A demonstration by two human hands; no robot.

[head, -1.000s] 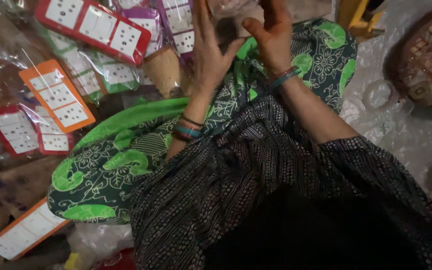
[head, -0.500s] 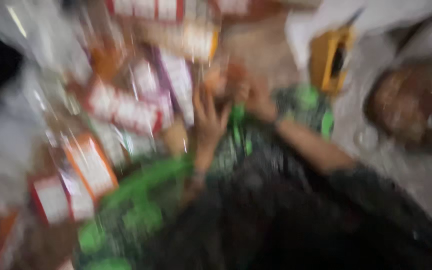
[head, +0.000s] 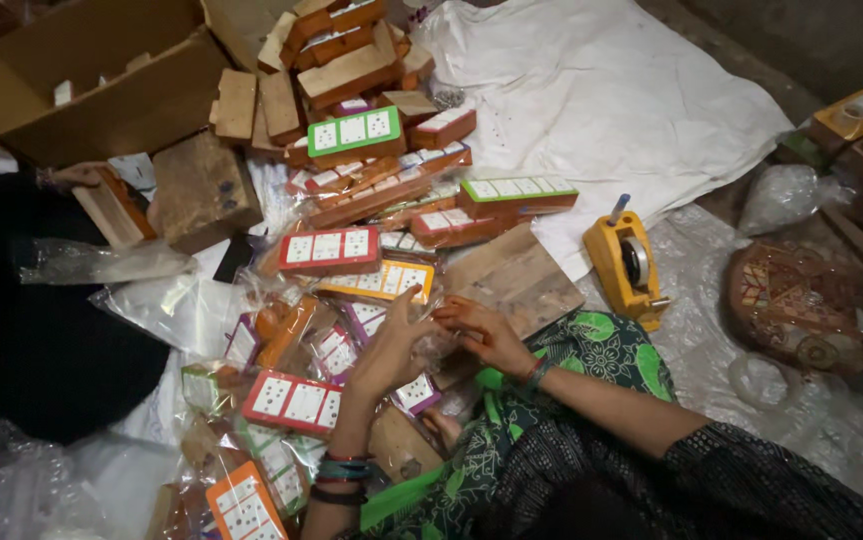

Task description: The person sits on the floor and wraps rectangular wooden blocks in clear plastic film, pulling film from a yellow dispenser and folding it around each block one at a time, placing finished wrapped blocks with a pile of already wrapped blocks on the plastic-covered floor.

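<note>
My left hand (head: 391, 345) and my right hand (head: 483, 335) meet over a heap of wrapped wooden counting boards. Fingertips of both pinch a clear plastic packet (head: 433, 322) between them; what is inside it is hard to make out. A red board with white dotted tiles (head: 293, 400) lies just left of my left wrist. A yellow board (head: 381, 282) and another red one (head: 329, 250) lie beyond my fingers. My lap is covered by green patterned cloth (head: 601, 345).
A yellow tape dispenser (head: 626, 262) stands right of a wooden plank (head: 516, 280). An open cardboard box (head: 91, 85) and stacked wooden blocks (head: 341, 60) are at the back. White cloth (head: 601, 90) lies back right. Another person's hand (head: 71, 178) holds a block at left.
The view has swung and pulled back through a blur, showing more of the floor. My hands, raised with fingers up a second ago, now meet low over the pile.
</note>
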